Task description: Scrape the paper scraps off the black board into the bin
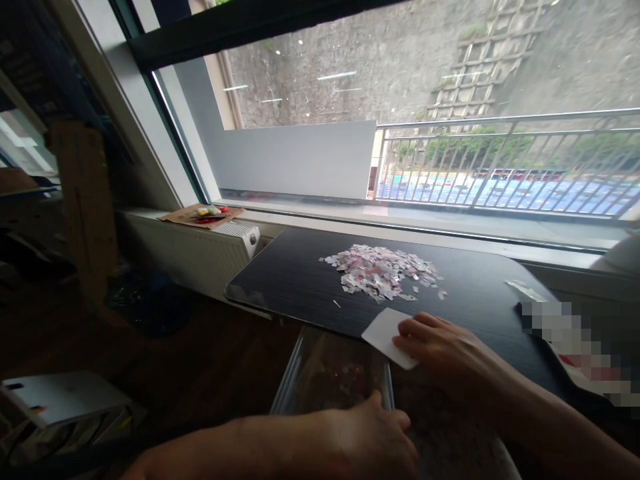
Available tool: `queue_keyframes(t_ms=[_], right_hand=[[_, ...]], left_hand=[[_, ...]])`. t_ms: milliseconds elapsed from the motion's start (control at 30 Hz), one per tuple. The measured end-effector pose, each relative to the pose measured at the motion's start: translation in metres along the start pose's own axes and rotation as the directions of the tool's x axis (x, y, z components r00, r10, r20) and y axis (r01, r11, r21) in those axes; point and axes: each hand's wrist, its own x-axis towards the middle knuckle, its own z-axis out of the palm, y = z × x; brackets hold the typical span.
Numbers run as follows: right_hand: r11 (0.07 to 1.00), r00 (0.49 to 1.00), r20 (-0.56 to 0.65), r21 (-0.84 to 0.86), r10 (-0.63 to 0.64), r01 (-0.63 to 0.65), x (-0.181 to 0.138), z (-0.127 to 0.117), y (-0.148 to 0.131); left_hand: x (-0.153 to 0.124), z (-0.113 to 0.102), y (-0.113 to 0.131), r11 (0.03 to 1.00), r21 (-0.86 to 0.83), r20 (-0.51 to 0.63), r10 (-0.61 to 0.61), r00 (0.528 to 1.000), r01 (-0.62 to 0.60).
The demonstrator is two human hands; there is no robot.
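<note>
A heap of small paper scraps (383, 270), white and pink, lies on the dark table (280, 280) near the window. My right hand (440, 343) rests at the table's near edge, its fingers closed on a flat white card (384, 331) that lies on the tabletop. Below the edge stands a clear plastic bin (325, 373) with some scraps inside. My left hand (373, 437) grips the bin's right rim, fingers curled over it.
A white radiator (200, 250) runs under the window at left, with a cardboard piece carrying small coloured items (213, 212) on top. A white box (55, 397) sits on the floor at lower left. A blurred-out object (575, 333) lies on the table's right end.
</note>
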Motion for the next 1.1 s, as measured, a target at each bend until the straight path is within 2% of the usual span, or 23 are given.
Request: queue_keyframes(t_ms=[100, 167, 267, 333, 433, 567, 667, 767, 800, 867, 967, 1067, 1100], right_hand=[[1.0, 0.999, -0.048, 0.013, -0.001, 0.001, 0.005, -0.007, -0.002], [0.999, 0.997, -0.075, 0.045, 0.003, 0.0, 0.03, -0.006, -0.01], [0.993, 0.998, -0.05, 0.113, -0.034, 0.039, 0.074, 0.003, -0.023], [0.989, 0.998, -0.015, 0.133, -0.063, 0.065, 0.086, 0.009, -0.028], [0.991, 0.998, 0.034, 0.126, -0.056, 0.051, 0.063, 0.012, -0.028], [0.995, 0.998, -0.053, 0.094, 0.046, -0.041, 0.005, 0.003, -0.02], [0.994, 0.996, -0.066, 0.086, 0.067, -0.061, -0.001, -0.005, -0.022], [0.996, 0.998, -0.031, 0.077, 0.057, -0.055, 0.021, -0.005, -0.029], [0.997, 0.999, -0.004, 0.068, 0.044, -0.043, 0.026, -0.003, -0.029], [0.999, 1.0, 0.024, 0.05, 0.02, -0.021, 0.027, 0.001, -0.024], [0.996, 0.999, 0.018, 0.082, 0.038, -0.039, -0.004, 0.003, -0.014], [0.976, 0.991, -0.025, 0.18, 0.132, -0.125, -0.042, -0.003, -0.008], [0.961, 0.985, -0.058, 0.237, 0.163, -0.145, -0.051, -0.004, -0.004]], left_hand=[[-0.001, 0.006, 0.0, 1.0, 0.013, -0.084, 0.009, 0.996, -0.008], [0.002, 0.01, 0.0, 1.0, 0.004, -0.066, 0.002, 0.998, -0.002], [0.008, 0.016, -0.002, 0.999, -0.019, -0.01, -0.031, 0.999, 0.031], [0.01, 0.018, -0.003, 0.998, -0.024, 0.022, -0.062, 0.998, 0.063], [0.005, 0.014, -0.001, 0.997, 0.0, 0.021, -0.074, 0.997, 0.074], [-0.009, 0.001, 0.006, 0.998, 0.033, -0.023, -0.045, 0.999, 0.045], [-0.013, 0.001, 0.01, 0.998, 0.038, -0.107, -0.039, 0.993, 0.044], [-0.009, 0.014, 0.008, 0.996, 0.027, -0.085, -0.078, 0.993, 0.081], [-0.007, 0.02, 0.005, 0.993, 0.013, -0.121, -0.118, 0.986, 0.121], [-0.003, 0.033, -0.004, 0.995, 0.028, -0.127, -0.09, 0.988, 0.094], [-0.001, 0.053, -0.019, 0.999, 0.037, -0.162, -0.027, 0.986, 0.034], [-0.004, 0.069, -0.031, 0.992, -0.026, -0.243, 0.11, 0.964, -0.12], [-0.006, 0.073, -0.034, 0.991, -0.026, -0.248, 0.123, 0.961, -0.133]])
